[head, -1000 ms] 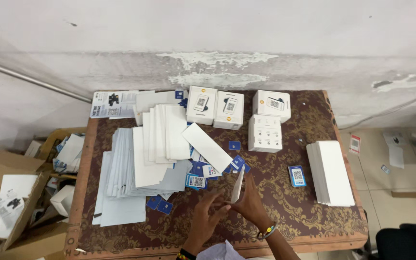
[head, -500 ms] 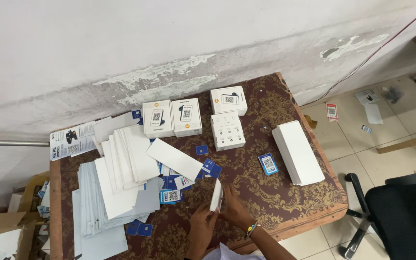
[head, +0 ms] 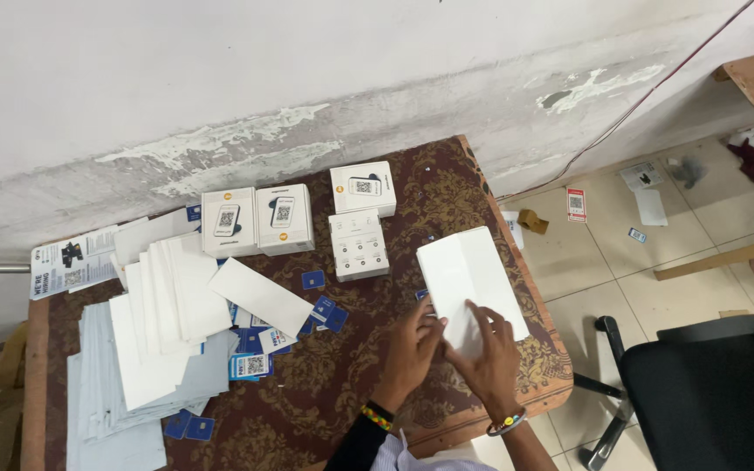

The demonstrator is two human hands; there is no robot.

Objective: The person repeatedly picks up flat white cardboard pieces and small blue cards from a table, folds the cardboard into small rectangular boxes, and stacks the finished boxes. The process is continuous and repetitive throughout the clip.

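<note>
— Fingers (head: 489,324) of right hand (head: 488,356): spread flat, pressing on near end of white box (head: 469,275). Not closed around anything.

— And left hand (head: 412,349)?

— Just beside right hand, fingertips curled against box's near left edge. Touching, but grip around it? Cannot tell. Striped band at left wrist, beaded one at right.

— Location of box?

— Flat on table (head: 325,384), directly under and beyond both hands, near table's right edge, slightly tilted.

— Beyond fingers?

— Small white carton (head: 359,244) just left of box's far end; another carton (head: 363,187) behind that. Two more cartons (head: 257,221) side by side, further left, close to wall (head: 220,78).

— Left of fingers?

— Loose blue cards (head: 325,310) near left hand. Further left, fanned white sleeves (head: 172,301) with one lying across top, over flat grey sheets (head: 98,384). Well apart from hands. Printed leaflet (head: 71,262) at far left corner.

— Right of fingers?

— Off table: black chair (head: 709,384) on tiled floor (head: 621,262), scraps of paper scattered beyond.
</note>
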